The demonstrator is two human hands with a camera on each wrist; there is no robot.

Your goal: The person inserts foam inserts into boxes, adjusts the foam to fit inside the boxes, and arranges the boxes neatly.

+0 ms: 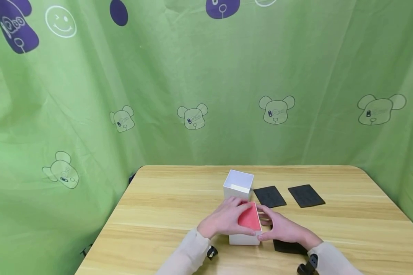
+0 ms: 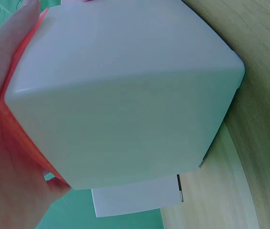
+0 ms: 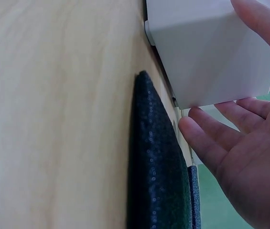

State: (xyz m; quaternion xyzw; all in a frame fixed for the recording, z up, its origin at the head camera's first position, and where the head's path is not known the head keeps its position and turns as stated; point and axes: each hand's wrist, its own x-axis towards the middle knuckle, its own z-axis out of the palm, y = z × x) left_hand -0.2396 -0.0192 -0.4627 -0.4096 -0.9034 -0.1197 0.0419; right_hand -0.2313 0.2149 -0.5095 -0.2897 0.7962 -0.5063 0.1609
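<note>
A white box [image 1: 244,239] stands on the table in front of me, with a flat red piece [image 1: 250,218] at its top. My left hand [image 1: 228,218] spans this red piece, thumb at the near edge and fingers at the far edge. In the left wrist view, a red rim [image 2: 22,136] shows between the palm and the box. My right hand [image 1: 285,228] grips the box from the right; in the right wrist view the thumb lies against one face and the fingertips [image 3: 199,113] touch the opposite edge. What lies beneath the red piece is hidden.
An open white box [image 1: 236,193] stands just behind. Two black square pads [image 1: 270,196] [image 1: 306,195] lie to the back right; another black pad [image 1: 289,247] is partly under my right forearm. A green curtain [image 1: 227,145] hangs behind the wooden table [image 1: 165,198].
</note>
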